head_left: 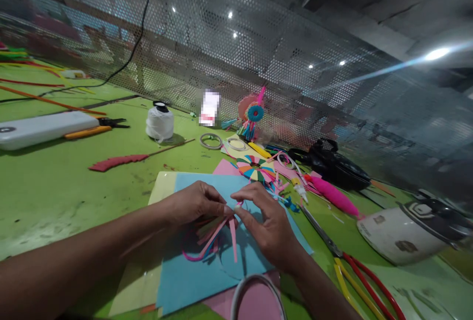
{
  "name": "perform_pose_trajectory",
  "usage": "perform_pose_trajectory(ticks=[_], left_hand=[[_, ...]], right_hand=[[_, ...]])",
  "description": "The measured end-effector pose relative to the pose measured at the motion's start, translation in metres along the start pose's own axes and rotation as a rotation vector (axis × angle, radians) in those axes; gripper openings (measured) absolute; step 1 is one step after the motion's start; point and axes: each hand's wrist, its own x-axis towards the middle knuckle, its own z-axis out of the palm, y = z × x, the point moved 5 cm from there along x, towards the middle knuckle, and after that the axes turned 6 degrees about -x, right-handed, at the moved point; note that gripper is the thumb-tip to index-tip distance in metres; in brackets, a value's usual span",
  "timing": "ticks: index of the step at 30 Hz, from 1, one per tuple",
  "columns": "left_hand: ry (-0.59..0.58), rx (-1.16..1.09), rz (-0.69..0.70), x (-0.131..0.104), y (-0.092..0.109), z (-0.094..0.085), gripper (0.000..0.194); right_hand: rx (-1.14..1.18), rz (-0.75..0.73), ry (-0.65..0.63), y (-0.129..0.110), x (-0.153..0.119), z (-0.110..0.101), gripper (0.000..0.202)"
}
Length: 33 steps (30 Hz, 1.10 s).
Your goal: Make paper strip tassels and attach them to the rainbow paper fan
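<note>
Above a light-blue sheet of paper (192, 283), my left hand (197, 204) pinches the top of a bunch of narrow paper strips (233, 243). The strips are pink, magenta and blue and hang down fanned out. My right hand (264, 221) meets it there, thumb and index finger closing on a small pinkish bit at the top of the bunch, too small to make out. Beyond the hands lies a multicoloured pleated paper disc (254, 168). Scissors (334, 251) with red and yellow handles lie right of my right hand.
A spool of white thread (159, 124), a red feather-like piece (120, 162), pliers (96, 127) and a white casing (44, 127) are at left. Behind stand a blurred phone (209, 108) and a paper ornament (254, 113). A white kettle-like container (399, 233) lies right; a ring (236, 295) in front.
</note>
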Motion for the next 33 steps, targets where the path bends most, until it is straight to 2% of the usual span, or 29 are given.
perform_pose_trajectory(ticks=[7, 11, 15, 18, 24, 30, 33], left_hand=[[0.072, -0.087, 0.064, 0.004, -0.008, 0.003, 0.035], [0.137, -0.017, 0.075, 0.003, -0.007, 0.007, 0.034], [0.18, 0.117, 0.143, 0.002, -0.004, 0.008, 0.022], [0.186, 0.199, 0.172, 0.0, -0.002, 0.008, 0.019], [0.113, 0.323, 0.167, -0.003, -0.002, 0.01, 0.022], [0.178, 0.458, 0.142, -0.003, -0.004, 0.009, 0.017], [0.177, 0.425, 0.18, -0.003, -0.002, 0.01, 0.015]], right_hand=[[-0.062, 0.138, -0.018, 0.01, 0.0, 0.006, 0.008], [-0.087, 0.239, -0.004, 0.013, -0.003, 0.01, 0.01], [-0.084, 0.31, -0.02, 0.015, -0.003, 0.012, 0.008], [-0.065, 0.325, -0.044, 0.016, -0.002, 0.01, 0.008], [0.033, 0.372, -0.161, 0.02, -0.001, 0.008, 0.006], [0.116, 0.377, -0.258, 0.026, -0.002, 0.013, 0.005], [0.132, 0.326, -0.257, 0.025, 0.001, 0.011, 0.008]])
